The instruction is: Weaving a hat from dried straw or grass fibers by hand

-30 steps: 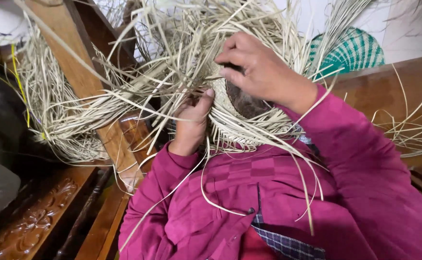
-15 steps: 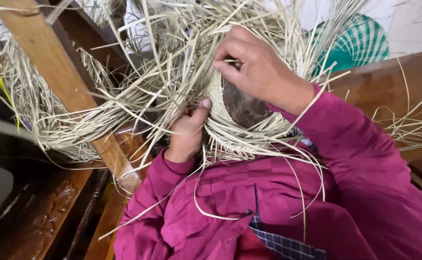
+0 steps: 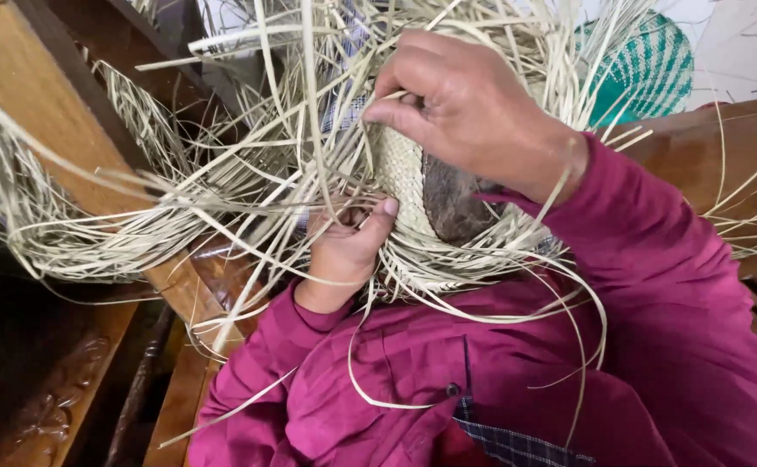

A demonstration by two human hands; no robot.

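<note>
Setting: dark carved wood [image 3: 45,406] fills the frame from 7 to 9 o'clock; a pale wooden beam [image 3: 28,112] slants down from 11 o'clock toward the middle; a light wall shows at 1 o'clock.
Weave: a partly woven straw piece [image 3: 404,169] sits just above the frame's centre, its finished patch curving over a dark rounded form [image 3: 452,203] that shows through at its 4 o'clock edge.
Strands: loose straw strands [image 3: 136,220] fan out from the weave in every direction, thickest toward 9 and 12 o'clock, some trailing down over the sleeves.
Right hand: the right hand [image 3: 473,108] lies over the top of the weave, at 1 o'clock from centre, back toward the camera.
Right grip: narrow, thumb and forefinger pinched on strands at the weave's upper edge.
Left hand: the left hand [image 3: 344,251] comes up from below, at 7 o'clock from the weave, thumb pressed against the woven edge.
Left grip: fingers curled in among the strands; how tightly they close is hidden by straw, so I cannot tell.
Sleeves: magenta sleeves [image 3: 672,329] cover both arms and fill the frame from 4 to 6 o'clock; a checked cloth [image 3: 517,445] shows at 6 o'clock.
Basket: a green and white woven thing [image 3: 646,73] stands behind the right hand at 2 o'clock, partly hidden by straw.
</note>
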